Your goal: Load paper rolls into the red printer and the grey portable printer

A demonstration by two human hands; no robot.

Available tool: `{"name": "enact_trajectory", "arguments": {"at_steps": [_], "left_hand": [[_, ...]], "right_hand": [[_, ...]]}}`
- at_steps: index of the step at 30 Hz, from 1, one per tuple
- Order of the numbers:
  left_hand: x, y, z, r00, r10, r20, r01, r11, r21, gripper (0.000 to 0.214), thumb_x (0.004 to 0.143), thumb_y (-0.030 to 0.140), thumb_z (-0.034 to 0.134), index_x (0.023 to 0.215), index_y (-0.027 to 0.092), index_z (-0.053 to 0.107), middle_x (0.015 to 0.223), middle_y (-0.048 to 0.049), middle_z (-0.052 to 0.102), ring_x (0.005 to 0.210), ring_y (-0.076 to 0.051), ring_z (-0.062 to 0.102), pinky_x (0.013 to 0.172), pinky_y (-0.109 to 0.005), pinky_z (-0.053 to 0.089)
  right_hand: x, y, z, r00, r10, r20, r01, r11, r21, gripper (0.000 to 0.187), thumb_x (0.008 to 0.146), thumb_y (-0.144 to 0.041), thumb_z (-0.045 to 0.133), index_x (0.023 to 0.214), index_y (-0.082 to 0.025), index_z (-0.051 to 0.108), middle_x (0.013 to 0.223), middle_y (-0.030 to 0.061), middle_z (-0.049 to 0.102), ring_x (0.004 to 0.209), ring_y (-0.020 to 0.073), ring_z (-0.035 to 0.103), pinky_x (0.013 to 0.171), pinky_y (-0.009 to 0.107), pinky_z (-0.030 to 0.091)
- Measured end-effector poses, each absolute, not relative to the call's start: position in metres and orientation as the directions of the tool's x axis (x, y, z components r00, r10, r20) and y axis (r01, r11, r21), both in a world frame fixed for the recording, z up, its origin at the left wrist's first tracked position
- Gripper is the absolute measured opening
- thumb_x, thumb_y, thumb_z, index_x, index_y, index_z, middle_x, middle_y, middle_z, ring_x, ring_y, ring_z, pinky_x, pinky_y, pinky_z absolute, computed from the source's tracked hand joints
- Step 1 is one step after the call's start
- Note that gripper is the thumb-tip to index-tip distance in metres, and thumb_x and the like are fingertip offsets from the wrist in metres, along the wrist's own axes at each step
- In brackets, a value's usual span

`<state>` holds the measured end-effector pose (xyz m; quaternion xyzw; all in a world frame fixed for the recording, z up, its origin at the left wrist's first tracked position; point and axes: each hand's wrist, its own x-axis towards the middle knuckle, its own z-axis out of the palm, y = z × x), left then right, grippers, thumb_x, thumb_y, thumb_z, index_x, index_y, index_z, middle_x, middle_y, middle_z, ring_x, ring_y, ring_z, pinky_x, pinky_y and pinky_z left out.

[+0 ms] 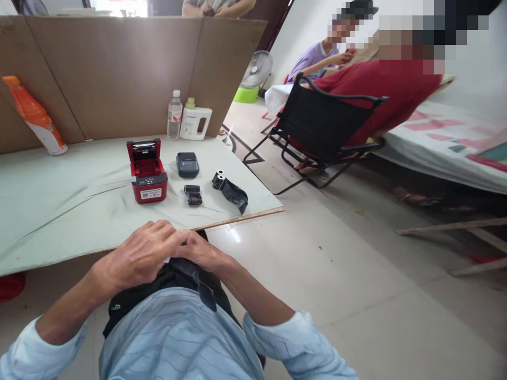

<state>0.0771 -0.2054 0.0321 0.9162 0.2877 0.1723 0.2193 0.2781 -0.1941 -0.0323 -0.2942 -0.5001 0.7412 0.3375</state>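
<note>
In front of my lap, my left hand [137, 253] and my right hand [200, 252] meet with their fingers curled together around a roll with a glossy black strip [206, 295]. The strip hangs down over my shirt, and a small white edge shows under my left fingers. Most of the roll is hidden by the hands. Just beyond them on the table stands a red receipt printer [148, 187] with its lid raised. To its right lie a dark portable printer [187, 164], small black rolls [193, 195], and white-cored rolls with an unwound black strip [234, 195].
The pale tabletop [79, 211] ends close to my hands. A cardboard panel [119, 74] stands behind an orange bottle [35, 116], water bottle [174, 116] and white jug [196, 122]. On the right, a person in red [396, 95] sits in a black folding chair [325, 116].
</note>
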Motion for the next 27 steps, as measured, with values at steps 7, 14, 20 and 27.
{"name": "enact_trajectory", "arguments": {"at_steps": [7, 14, 20, 27], "left_hand": [[0.065, -0.201, 0.008, 0.622, 0.730, 0.283, 0.208, -0.503, 0.839, 0.099, 0.078, 0.023, 0.084, 0.164, 0.029, 0.034, 0.133, -0.0102, 0.067, 0.116, -0.025, 0.071, 0.104, -0.044, 0.060], [0.074, -0.202, 0.029, 0.746, 0.648, 0.152, 0.517, -0.708, 0.482, 0.061, 0.081, 0.004, 0.063, 0.138, 0.024, 0.062, 0.118, -0.0110, 0.071, 0.123, -0.031, 0.064, 0.110, -0.054, 0.055], [0.057, -0.196, -0.004, 0.547, 0.806, 0.229, 0.409, -0.495, 0.767, 0.076, 0.085, 0.028, 0.074, 0.155, 0.031, 0.046, 0.131, -0.0085, 0.072, 0.109, -0.027, 0.076, 0.092, -0.038, 0.067], [0.054, -0.154, -0.041, 0.618, 0.674, 0.405, 0.446, -0.724, 0.525, 0.053, 0.080, 0.036, 0.079, 0.132, 0.036, 0.073, 0.119, -0.0071, 0.079, 0.111, -0.035, 0.076, 0.092, -0.044, 0.068]], "right_hand": [[0.282, -0.196, -0.050, -0.711, 0.678, -0.186, -0.246, -0.487, -0.838, 0.066, 0.061, -0.074, 0.093, 0.081, -0.015, 0.071, 0.055, -0.0033, 0.059, 0.042, 0.0095, 0.047, 0.042, 0.022, 0.033], [0.276, -0.193, -0.043, -0.570, 0.806, -0.161, -0.212, -0.333, -0.919, 0.048, 0.060, -0.049, 0.102, 0.079, -0.014, 0.075, 0.078, -0.0012, 0.071, 0.075, 0.0118, 0.061, 0.070, 0.021, 0.047], [0.278, -0.177, -0.050, -0.686, 0.653, -0.322, -0.170, -0.574, -0.801, 0.060, 0.057, -0.054, 0.104, 0.090, -0.013, 0.074, 0.071, -0.0012, 0.069, 0.059, 0.0092, 0.060, 0.057, 0.020, 0.044], [0.282, -0.148, -0.060, -0.614, 0.710, -0.346, -0.043, -0.467, -0.883, 0.048, 0.058, -0.043, 0.106, 0.080, -0.015, 0.074, 0.072, -0.0057, 0.071, 0.063, 0.0082, 0.063, 0.060, 0.019, 0.050]]}}
